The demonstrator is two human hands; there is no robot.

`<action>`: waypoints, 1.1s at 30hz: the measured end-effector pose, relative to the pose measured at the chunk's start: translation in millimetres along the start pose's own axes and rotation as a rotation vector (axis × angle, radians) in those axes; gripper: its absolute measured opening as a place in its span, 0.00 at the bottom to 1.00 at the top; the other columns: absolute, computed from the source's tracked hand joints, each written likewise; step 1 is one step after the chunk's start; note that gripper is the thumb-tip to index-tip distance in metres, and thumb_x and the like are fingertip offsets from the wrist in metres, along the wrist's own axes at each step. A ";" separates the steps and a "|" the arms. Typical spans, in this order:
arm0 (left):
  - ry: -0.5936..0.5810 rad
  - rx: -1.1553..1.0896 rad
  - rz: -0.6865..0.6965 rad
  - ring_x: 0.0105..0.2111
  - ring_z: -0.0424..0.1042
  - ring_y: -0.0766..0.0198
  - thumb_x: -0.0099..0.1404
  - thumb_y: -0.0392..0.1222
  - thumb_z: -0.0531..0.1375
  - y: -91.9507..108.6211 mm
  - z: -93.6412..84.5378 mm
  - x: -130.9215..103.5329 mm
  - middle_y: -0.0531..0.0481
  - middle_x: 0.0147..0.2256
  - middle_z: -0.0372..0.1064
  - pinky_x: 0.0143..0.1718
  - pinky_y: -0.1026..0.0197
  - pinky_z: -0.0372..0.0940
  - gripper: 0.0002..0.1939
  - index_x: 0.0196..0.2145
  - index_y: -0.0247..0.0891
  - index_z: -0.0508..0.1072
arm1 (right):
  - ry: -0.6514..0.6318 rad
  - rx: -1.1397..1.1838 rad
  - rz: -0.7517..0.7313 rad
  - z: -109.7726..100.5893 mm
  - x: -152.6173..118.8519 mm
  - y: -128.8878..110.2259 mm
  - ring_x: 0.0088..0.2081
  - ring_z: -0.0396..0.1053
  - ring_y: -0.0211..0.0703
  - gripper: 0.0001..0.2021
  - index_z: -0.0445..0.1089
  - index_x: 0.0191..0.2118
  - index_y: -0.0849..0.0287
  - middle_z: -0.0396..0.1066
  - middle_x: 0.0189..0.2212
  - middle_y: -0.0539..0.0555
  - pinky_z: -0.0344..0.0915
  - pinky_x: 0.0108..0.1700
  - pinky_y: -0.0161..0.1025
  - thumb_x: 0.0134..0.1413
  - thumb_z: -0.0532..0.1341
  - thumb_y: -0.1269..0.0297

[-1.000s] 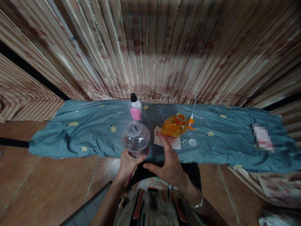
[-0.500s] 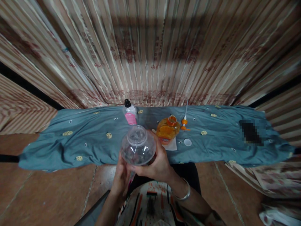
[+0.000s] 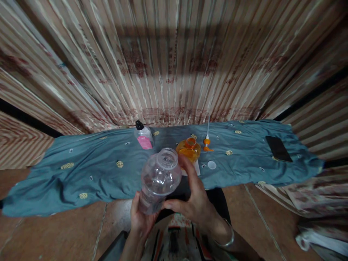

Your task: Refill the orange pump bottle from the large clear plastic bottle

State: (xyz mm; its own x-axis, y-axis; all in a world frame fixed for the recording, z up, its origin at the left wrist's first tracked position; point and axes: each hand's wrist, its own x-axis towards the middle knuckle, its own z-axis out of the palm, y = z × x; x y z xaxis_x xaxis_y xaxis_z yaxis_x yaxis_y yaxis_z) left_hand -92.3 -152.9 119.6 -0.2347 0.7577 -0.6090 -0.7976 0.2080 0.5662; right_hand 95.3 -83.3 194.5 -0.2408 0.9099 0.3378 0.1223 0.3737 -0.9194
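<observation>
"Can you read any words in front of you?"

"No, I can't read any. The bottle (image 3: 144, 138) with the black top (image 3: 139, 125) has a pink label (image 3: 145, 143), but the marks on it are too small and blurry for me."

"What about the blue cloth (image 3: 108, 181)?"

"I see little white boxes (image 3: 91, 178) with dark marks on it. They're too tiny for me to read too."

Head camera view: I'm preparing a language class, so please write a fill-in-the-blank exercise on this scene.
While the left hand holds the clear bottle, a bracelet circles the ____ wrist.
The bottle with the black top has a ____ label.
The loose pump has a spout coloured ____.

right; pink; orange
</observation>
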 end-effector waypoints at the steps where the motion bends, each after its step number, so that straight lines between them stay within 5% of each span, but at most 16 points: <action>1: 0.000 -0.004 -0.004 0.41 0.86 0.35 0.50 0.61 0.77 3.8 -3.6 -0.1 0.33 0.44 0.86 0.41 0.36 0.82 0.34 0.49 0.38 0.85 | 0.101 -0.058 -0.049 -9.9 -2.4 5.8 0.78 0.63 0.69 0.53 0.58 0.78 0.49 0.66 0.76 0.64 0.68 0.75 0.66 0.53 0.80 0.47; 3: 0.005 -0.012 -0.005 0.40 0.86 0.36 0.53 0.59 0.76 11.0 -7.8 0.4 0.32 0.43 0.86 0.38 0.37 0.82 0.33 0.52 0.37 0.85 | 0.313 -0.173 -0.088 -28.6 -0.6 21.4 0.79 0.60 0.66 0.45 0.56 0.79 0.49 0.64 0.77 0.65 0.61 0.78 0.69 0.63 0.74 0.51; 5: 0.017 -0.024 0.011 0.40 0.86 0.38 0.55 0.57 0.74 16.6 -7.6 1.5 0.33 0.43 0.86 0.37 0.39 0.82 0.33 0.55 0.37 0.84 | 0.419 -0.247 -0.051 -42.8 9.6 41.7 0.80 0.58 0.67 0.46 0.55 0.79 0.49 0.60 0.79 0.66 0.56 0.79 0.72 0.62 0.75 0.48; 9: 0.063 -0.037 0.082 0.41 0.86 0.42 0.56 0.57 0.74 21.8 2.1 2.6 0.39 0.44 0.87 0.41 0.41 0.83 0.30 0.54 0.42 0.84 | 0.255 -0.107 0.062 -51.8 38.3 82.2 0.80 0.58 0.65 0.59 0.51 0.81 0.51 0.58 0.79 0.69 0.57 0.79 0.68 0.52 0.79 0.40; 12: 0.121 -0.021 0.131 0.38 0.86 0.46 0.57 0.58 0.72 23.3 9.7 1.1 0.42 0.41 0.87 0.43 0.42 0.83 0.26 0.49 0.43 0.84 | 0.135 0.012 0.118 -47.2 50.1 95.4 0.74 0.69 0.61 0.55 0.56 0.79 0.50 0.70 0.72 0.66 0.65 0.76 0.64 0.52 0.79 0.40; 18: 0.192 0.036 0.200 0.34 0.85 0.49 0.51 0.58 0.75 29.5 18.1 -3.7 0.43 0.37 0.87 0.43 0.44 0.83 0.23 0.39 0.41 0.85 | 0.143 -0.096 0.121 -38.7 41.3 81.9 0.64 0.79 0.61 0.34 0.72 0.66 0.51 0.81 0.62 0.61 0.74 0.69 0.60 0.59 0.76 0.46; 26: 0.236 0.077 0.314 0.38 0.85 0.48 0.50 0.62 0.75 34.1 19.7 -0.9 0.45 0.38 0.87 0.51 0.39 0.82 0.26 0.41 0.43 0.85 | 0.273 -0.244 0.103 -33.2 29.6 72.8 0.60 0.82 0.63 0.35 0.71 0.66 0.55 0.82 0.60 0.64 0.80 0.61 0.61 0.58 0.75 0.45; 33: 0.236 0.142 0.394 0.40 0.84 0.48 0.50 0.63 0.75 38.8 14.0 -0.5 0.46 0.40 0.86 0.45 0.44 0.82 0.29 0.45 0.45 0.85 | 0.276 -0.249 0.109 -22.8 31.7 75.3 0.61 0.81 0.62 0.34 0.70 0.68 0.52 0.81 0.60 0.62 0.79 0.63 0.60 0.60 0.74 0.47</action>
State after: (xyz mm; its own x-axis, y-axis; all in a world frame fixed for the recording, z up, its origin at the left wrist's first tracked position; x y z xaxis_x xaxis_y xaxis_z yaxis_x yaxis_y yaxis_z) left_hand -115.4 -136.5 149.6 -0.6365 0.6383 -0.4330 -0.5429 0.0280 0.8393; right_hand 118.8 -22.2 140.5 0.0510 0.9483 0.3132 0.3716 0.2731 -0.8873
